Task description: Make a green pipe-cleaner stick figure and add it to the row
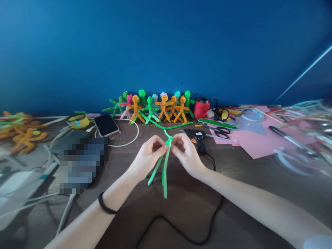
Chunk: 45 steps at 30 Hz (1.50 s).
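Observation:
Several green pipe cleaners (165, 176) are bunched together at the top, their loose ends hanging down over the dark table. From the left, my left hand (153, 152) pinches the bunch near its twisted top. Opposite it, my right hand (185, 150) grips the same top part between thumb and fingers. One short end sticks up above my fingertips. Beyond the hands, a row of pipe-cleaner figures (164, 109) in orange, green, pink and pale blue leans against the blue wall. A long green pipe cleaner (168, 127) lies in front of them.
Right of my hands lie a black glue gun (198, 138), scissors (222, 132) and pink paper (256, 141). A phone (106, 125), a white cable (135, 138) and a pixelated dark device (83, 166) are at left. A black cord (181, 237) curves across the table's front.

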Tool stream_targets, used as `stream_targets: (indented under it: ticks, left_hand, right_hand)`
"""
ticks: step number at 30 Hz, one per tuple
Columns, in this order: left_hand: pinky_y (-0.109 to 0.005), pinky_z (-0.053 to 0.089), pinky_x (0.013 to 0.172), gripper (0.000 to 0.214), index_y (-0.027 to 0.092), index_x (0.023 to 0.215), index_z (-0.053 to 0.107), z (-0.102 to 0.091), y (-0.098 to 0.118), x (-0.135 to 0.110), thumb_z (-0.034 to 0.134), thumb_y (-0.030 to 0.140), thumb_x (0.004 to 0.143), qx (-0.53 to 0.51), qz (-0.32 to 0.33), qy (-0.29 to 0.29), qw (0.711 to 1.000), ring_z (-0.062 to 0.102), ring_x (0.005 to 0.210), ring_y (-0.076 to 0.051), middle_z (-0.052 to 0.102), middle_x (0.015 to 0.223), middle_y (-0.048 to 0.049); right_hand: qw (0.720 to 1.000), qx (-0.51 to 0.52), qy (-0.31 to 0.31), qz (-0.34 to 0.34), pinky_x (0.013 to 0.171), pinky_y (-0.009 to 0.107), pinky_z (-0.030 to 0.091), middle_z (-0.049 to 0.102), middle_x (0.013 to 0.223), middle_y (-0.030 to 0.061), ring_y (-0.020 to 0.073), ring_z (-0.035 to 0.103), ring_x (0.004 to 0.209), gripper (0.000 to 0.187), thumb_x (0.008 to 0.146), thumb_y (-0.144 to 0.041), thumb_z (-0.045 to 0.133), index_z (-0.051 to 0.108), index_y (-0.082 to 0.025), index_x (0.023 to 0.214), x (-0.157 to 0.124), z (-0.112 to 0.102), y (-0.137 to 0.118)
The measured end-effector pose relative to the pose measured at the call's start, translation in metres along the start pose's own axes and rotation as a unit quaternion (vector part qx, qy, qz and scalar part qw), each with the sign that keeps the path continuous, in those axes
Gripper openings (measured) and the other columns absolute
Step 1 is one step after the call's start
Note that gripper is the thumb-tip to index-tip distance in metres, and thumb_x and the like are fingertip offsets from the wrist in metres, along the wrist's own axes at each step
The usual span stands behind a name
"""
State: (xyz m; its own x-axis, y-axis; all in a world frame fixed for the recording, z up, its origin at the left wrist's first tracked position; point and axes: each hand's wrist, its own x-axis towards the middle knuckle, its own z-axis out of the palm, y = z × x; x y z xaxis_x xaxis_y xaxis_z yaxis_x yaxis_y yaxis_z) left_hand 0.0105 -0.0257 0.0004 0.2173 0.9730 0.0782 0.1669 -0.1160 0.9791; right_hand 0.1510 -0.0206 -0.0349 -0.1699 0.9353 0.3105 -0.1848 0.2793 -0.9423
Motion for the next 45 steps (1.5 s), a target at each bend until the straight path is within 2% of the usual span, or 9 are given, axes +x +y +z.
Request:
stream_targets:
  ticks: [3,7,9,12,18,23,30,39,45]
  left_hand:
    - [-0.021,0.034,0.054,0.018,0.017,0.069,0.046,0.000,0.000,-0.001,0.060,0.027,0.074,-0.045,-0.024,-0.009,0.999,0.045,0.058,-0.008,0.048,0.060,0.0051]
    - [-0.022,0.033,0.053,0.016,0.017,0.068,0.047,-0.001,0.002,-0.001,0.060,0.024,0.074,-0.035,-0.028,-0.001,0.999,0.045,0.055,-0.008,0.049,0.057,0.0050]
    - [-0.022,0.033,0.053,0.016,0.017,0.067,0.047,-0.001,0.002,0.000,0.060,0.023,0.073,-0.031,-0.023,0.003,0.999,0.044,0.055,-0.008,0.049,0.057,0.0050]
    - [-0.022,0.032,0.052,0.016,0.017,0.067,0.047,-0.001,0.001,0.000,0.059,0.024,0.074,-0.046,-0.025,-0.008,0.999,0.043,0.054,-0.007,0.046,0.056,0.0057]
    - [-0.021,0.036,0.056,0.016,0.017,0.069,0.047,-0.001,-0.001,0.000,0.060,0.024,0.073,-0.071,-0.025,-0.023,0.997,0.048,0.058,-0.008,0.050,0.059,0.0051]
    - [-0.023,0.037,0.056,0.012,0.018,0.069,0.047,0.001,0.000,-0.001,0.058,0.020,0.073,0.048,0.007,-0.025,0.998,0.050,0.057,-0.010,0.054,0.056,0.0044]
    - [-0.022,0.031,0.050,0.016,0.017,0.065,0.047,-0.007,0.004,0.002,0.060,0.024,0.073,0.059,-0.007,-0.032,0.998,0.042,0.052,-0.008,0.047,0.056,0.0058]
    - [-0.022,0.030,0.051,0.020,0.017,0.062,0.046,-0.014,0.006,0.006,0.064,0.024,0.068,-0.050,-0.068,-0.046,0.995,0.043,0.053,-0.008,0.057,0.060,0.0026]
    - [-0.023,0.034,0.056,0.016,0.016,0.065,0.050,-0.014,0.011,0.002,0.057,0.028,0.074,-0.100,-0.106,-0.073,0.987,0.049,0.060,-0.010,0.057,0.063,0.0013]
  right_hand:
    - [0.999,-0.009,-0.004,-0.030,0.062,0.025,0.044,0.049,0.078,-0.0020,0.0098,0.052,0.070,0.019,0.076,-0.016,0.056,0.040,-0.022,0.084,0.000,0.000,0.001]
    - [0.999,0.012,-0.015,-0.032,0.062,0.025,0.044,0.046,0.082,-0.0016,0.0097,0.052,0.072,0.020,0.076,-0.014,0.053,0.039,-0.023,0.087,0.001,0.000,0.001]
    - [0.999,0.022,-0.014,-0.021,0.055,0.023,0.043,0.044,0.085,-0.0014,0.0085,0.051,0.066,0.018,0.078,-0.016,0.051,0.038,-0.023,0.088,0.001,0.000,0.001]
    - [1.000,0.003,-0.015,-0.006,0.042,0.021,0.034,0.041,0.078,-0.0029,0.0062,0.043,0.052,0.012,0.082,-0.020,0.047,0.037,-0.024,0.087,0.000,-0.001,0.001]
    - [0.992,-0.107,-0.025,-0.068,0.058,0.025,0.039,0.046,0.079,-0.0003,0.0098,0.046,0.065,0.014,0.080,-0.029,0.056,0.045,-0.020,0.081,-0.002,-0.003,-0.002]
    - [0.993,-0.111,-0.016,-0.039,0.059,0.025,0.040,0.049,0.078,0.0005,0.0107,0.048,0.069,0.012,0.079,-0.029,0.056,0.050,-0.019,0.079,0.000,-0.004,-0.005]
    - [0.995,-0.091,-0.021,-0.019,0.057,0.025,0.039,0.047,0.075,0.0002,0.0112,0.046,0.065,0.011,0.081,-0.029,0.052,0.049,-0.020,0.076,0.001,-0.004,-0.006]
    - [0.998,-0.048,-0.029,0.042,0.054,0.025,0.027,0.039,0.062,-0.0031,0.0096,0.035,0.058,0.014,0.082,-0.029,0.048,0.048,-0.018,0.072,0.003,-0.006,-0.008]
    - [0.996,-0.047,-0.052,0.048,0.051,0.024,0.025,0.040,0.063,-0.0031,0.0092,0.033,0.055,0.018,0.082,-0.034,0.049,0.048,-0.018,0.075,0.001,-0.005,-0.009]
